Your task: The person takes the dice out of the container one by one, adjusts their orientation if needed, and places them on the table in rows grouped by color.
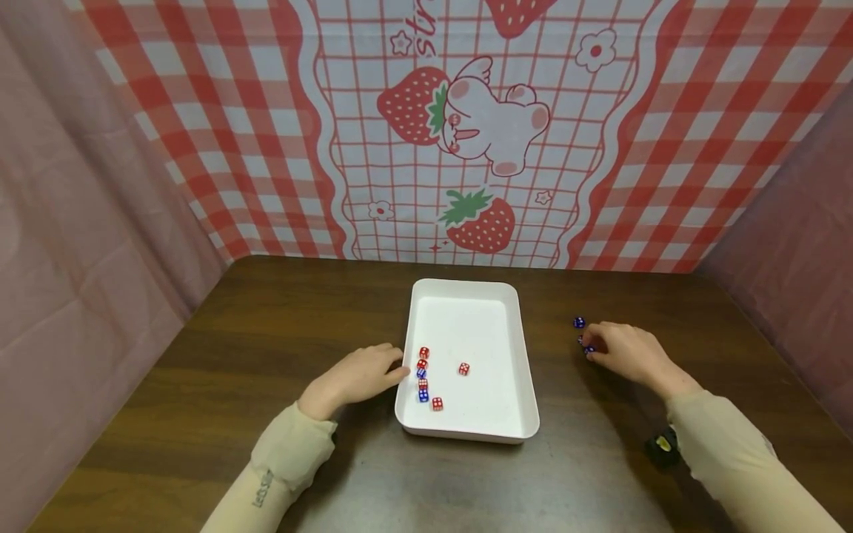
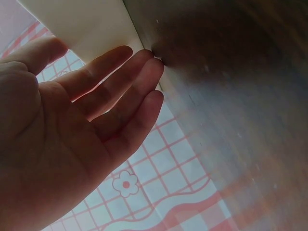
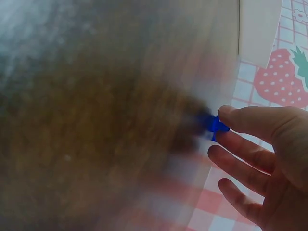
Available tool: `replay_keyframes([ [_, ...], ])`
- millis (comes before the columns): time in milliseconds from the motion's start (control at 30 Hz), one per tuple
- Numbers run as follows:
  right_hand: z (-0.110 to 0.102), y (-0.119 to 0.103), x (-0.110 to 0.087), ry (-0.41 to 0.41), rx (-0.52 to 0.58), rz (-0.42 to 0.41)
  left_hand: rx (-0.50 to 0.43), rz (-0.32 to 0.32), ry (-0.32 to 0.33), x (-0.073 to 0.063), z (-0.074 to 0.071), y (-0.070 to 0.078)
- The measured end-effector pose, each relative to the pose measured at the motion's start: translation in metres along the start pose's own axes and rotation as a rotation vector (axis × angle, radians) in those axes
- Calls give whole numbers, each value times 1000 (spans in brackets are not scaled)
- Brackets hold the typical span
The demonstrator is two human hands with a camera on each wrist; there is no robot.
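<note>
Wooden table (image 1: pixel 166 385): head view alone shows red dice (image 1: pixel 464 369); left grip (image 1: pixel 353 379) relaxed, right grip (image 1: pixel 629 352) pinching blue die (image 3: pixel 216 125).

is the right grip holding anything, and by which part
A blue cube-shaped die shows between thumb and forefinger of the right grip; whether it's pinched cannot be told.

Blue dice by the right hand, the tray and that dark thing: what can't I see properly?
Blue dice: blurred in the right wrist view; in the head view, the right hand partly covers them and their spots are too small to read.
Dark thing: partly hidden by the right sleeve, head view.
Tray: cut off by the top edge, left wrist view.
</note>
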State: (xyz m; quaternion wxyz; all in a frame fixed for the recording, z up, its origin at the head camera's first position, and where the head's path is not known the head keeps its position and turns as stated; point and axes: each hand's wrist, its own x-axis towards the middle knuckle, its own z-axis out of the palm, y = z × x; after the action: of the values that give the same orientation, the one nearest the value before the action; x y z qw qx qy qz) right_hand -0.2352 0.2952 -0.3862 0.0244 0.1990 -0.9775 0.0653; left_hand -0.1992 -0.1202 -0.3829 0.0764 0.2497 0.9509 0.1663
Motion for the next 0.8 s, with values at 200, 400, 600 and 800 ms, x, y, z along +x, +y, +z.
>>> replay_keyframes([
  [200, 1, 0, -1, -8, -4, 1, 7, 3, 8, 1, -2, 1],
  [400, -2, -2, -2, -14, -13, 2, 8, 3, 4, 1, -1, 1],
  [600, -10, -12, 1, 9, -49, -30, 1, -6, 0, 0, -1, 1],
  [800, -17, -33, 10, 69, -76, -88, 17, 3, 12, 1, 1, 0],
])
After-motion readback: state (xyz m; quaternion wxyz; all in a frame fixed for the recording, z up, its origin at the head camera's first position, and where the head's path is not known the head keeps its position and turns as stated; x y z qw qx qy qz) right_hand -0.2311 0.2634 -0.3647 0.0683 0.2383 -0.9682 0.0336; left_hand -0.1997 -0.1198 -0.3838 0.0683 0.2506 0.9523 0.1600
